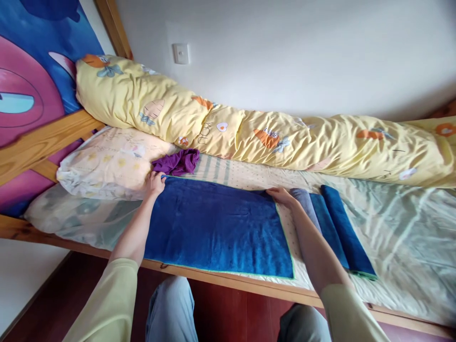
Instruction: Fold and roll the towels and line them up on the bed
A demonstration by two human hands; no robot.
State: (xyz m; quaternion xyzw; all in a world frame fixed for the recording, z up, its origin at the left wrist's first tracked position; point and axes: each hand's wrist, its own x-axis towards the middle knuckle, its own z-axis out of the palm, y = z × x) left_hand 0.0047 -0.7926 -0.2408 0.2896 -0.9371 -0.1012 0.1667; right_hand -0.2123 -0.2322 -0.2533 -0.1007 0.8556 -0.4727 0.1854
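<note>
A blue towel with a thin green edge lies spread flat on the bed in front of me. At its far left corner, my left hand pinches the edge. My right hand has its fingers closed on the far right corner. Just right of that hand are a rolled grey towel, a rolled teal-blue towel and a rolled dark blue towel, side by side. Beyond my left hand sits a crumpled purple cloth.
A long yellow quilt with carrot prints is bunched along the wall. The pale pillow lies at the left, near the wooden headboard. A wooden bed rail runs along the near edge. A white wall switch is above the quilt.
</note>
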